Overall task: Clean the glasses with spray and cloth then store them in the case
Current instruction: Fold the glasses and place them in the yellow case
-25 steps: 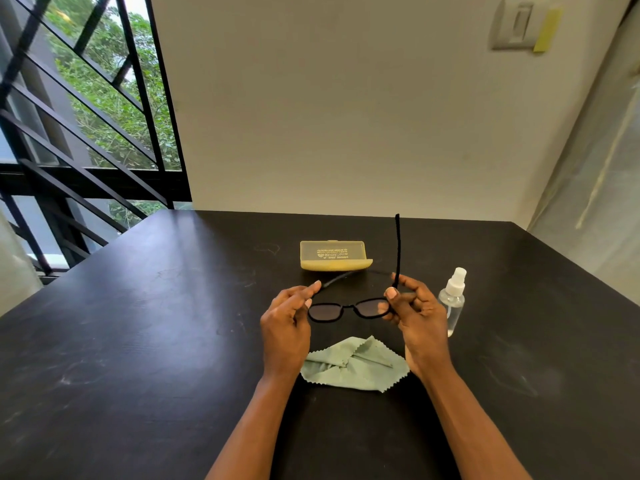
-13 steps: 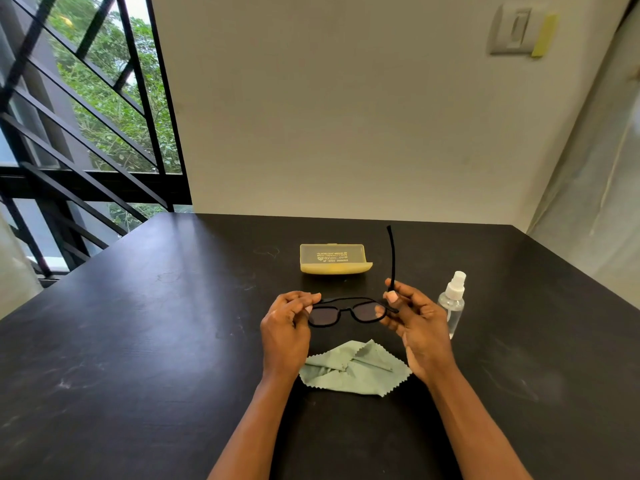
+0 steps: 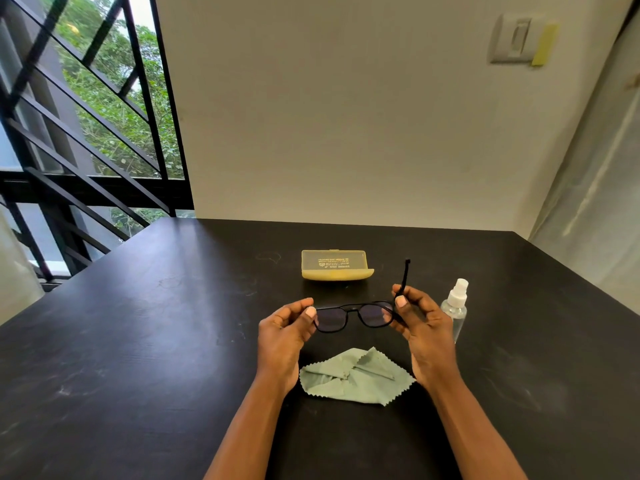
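I hold the black-framed glasses [image 3: 353, 317] above the table with both hands. My left hand [image 3: 284, 337] pinches the frame's left end. My right hand [image 3: 420, 327] grips the right end, with one temple arm sticking up past its fingers. A crumpled pale green cloth [image 3: 356, 377] lies on the table just below the glasses, between my wrists. A small clear spray bottle [image 3: 455, 308] with a white nozzle stands right of my right hand. The closed yellow case [image 3: 336, 265] lies beyond the glasses.
Everything rests on a black table [image 3: 138, 341] that meets a pale wall at the back. A window with black bars is at the left. A curtain hangs at the right edge.
The raised temple arm has come down and now sticks up much less. The glasses have tilted so the lenses face me more. Both hands stay on the frame.
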`<act>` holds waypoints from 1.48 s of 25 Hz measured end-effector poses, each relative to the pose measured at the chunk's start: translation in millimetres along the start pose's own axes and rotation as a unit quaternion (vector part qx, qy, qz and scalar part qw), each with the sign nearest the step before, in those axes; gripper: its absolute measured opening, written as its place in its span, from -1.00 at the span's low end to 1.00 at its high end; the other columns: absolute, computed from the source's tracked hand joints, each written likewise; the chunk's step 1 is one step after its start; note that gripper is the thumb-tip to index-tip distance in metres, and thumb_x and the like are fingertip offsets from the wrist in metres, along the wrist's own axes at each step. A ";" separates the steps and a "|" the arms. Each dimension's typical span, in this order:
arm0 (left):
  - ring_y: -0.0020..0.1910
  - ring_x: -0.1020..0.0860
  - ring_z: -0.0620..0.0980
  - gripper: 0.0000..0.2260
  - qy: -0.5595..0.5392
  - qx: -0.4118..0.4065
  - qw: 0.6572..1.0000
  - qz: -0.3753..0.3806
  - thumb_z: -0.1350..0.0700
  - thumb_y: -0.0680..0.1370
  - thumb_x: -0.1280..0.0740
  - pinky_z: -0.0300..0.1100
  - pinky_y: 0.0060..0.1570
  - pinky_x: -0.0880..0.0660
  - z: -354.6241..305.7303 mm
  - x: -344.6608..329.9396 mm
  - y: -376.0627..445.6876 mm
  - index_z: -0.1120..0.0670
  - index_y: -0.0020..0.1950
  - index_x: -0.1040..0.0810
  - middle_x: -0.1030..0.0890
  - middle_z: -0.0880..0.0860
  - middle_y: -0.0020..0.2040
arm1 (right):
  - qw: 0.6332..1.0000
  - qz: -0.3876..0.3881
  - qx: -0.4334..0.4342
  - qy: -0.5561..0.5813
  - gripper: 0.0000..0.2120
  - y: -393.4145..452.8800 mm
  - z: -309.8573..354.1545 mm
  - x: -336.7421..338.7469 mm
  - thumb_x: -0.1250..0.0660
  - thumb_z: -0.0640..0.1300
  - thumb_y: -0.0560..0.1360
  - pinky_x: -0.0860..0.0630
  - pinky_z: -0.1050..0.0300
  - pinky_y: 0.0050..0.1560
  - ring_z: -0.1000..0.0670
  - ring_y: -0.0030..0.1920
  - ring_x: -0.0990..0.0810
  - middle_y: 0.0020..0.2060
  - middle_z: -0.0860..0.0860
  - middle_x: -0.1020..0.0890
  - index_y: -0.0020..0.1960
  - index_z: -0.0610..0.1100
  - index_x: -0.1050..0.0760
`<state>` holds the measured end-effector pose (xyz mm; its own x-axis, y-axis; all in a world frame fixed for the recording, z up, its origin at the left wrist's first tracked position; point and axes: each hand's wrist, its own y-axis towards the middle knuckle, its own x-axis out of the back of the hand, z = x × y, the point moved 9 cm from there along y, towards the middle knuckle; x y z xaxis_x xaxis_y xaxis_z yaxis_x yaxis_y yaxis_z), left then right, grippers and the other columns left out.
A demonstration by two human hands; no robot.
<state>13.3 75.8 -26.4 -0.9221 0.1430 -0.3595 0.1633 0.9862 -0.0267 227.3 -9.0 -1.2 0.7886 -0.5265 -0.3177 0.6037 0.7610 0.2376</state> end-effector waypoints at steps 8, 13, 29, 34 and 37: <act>-0.22 -0.64 -0.08 -0.84 -0.100 0.024 0.995 0.004 0.36 0.45 -0.32 -0.28 -0.20 -0.60 -3.2 2.0 1.5 0.19 -0.06 -0.63 -0.70 0.01 -0.23 | 0.903 0.008 0.278 -0.329 -0.74 -11.2 34.0 -8.9 -0.31 -0.38 0.46 -0.49 0.46 -0.07 0.16 -0.06 -0.57 -0.10 -0.01 -0.60 0.07 -0.11 -0.60; -0.15 -0.63 -0.03 -0.84 -0.122 0.039 0.992 0.007 0.36 0.46 -0.30 -0.27 -0.23 -0.61 -4.6 0.9 1.2 0.18 -0.08 -0.64 -0.70 0.05 -0.20 | 0.862 0.014 0.318 -0.394 -0.73 -15.7 34.1 -15.3 -0.34 -0.44 0.42 -0.42 0.54 -0.05 0.11 -0.12 -0.54 -0.13 -0.04 -0.57 0.04 -0.21 -0.62; -0.24 -0.64 -0.04 -0.89 -0.082 0.026 0.996 0.013 0.34 0.44 -0.35 -0.26 -0.27 -0.61 -6.8 -4.8 -3.0 0.18 -0.16 -0.63 -0.66 0.11 -0.23 | 0.797 -0.015 0.311 -0.518 -0.53 -29.2 22.3 -32.9 -0.20 0.14 0.46 -0.37 0.07 0.14 0.00 0.23 -0.33 0.21 -0.08 -0.52 0.27 -0.08 -0.49; -0.17 -0.66 0.04 -0.90 -0.040 -0.013 0.998 0.053 0.35 0.43 -0.36 -0.19 -0.21 -0.62 -9.1 -15.4 -5.5 0.22 -0.12 -0.64 -0.67 0.13 -0.21 | 0.716 0.098 0.388 -0.572 -0.43 -45.5 7.8 -78.0 -0.23 0.20 0.41 -0.40 0.07 0.17 -0.01 0.24 -0.34 0.23 -0.04 -0.48 0.35 -0.03 -0.35; -0.12 -0.66 0.08 -0.88 -0.006 -0.047 0.996 0.078 0.34 0.43 -0.38 -0.12 -0.14 -0.63 -13.3 -21.6 -7.2 0.22 -0.07 -0.64 -0.68 0.14 -0.17 | 0.716 0.094 0.399 -0.565 -0.48 -44.9 9.9 -82.6 -0.39 -0.03 0.40 -0.52 0.01 0.10 -0.04 0.21 -0.35 0.20 -0.10 -0.52 0.33 -0.07 -0.39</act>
<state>27.3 66.8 -6.0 -0.8838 0.2941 -0.3639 0.2700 0.9558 0.1168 136.3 -3.4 23.5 0.1834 -0.7570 0.6272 -0.0057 0.6372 0.7707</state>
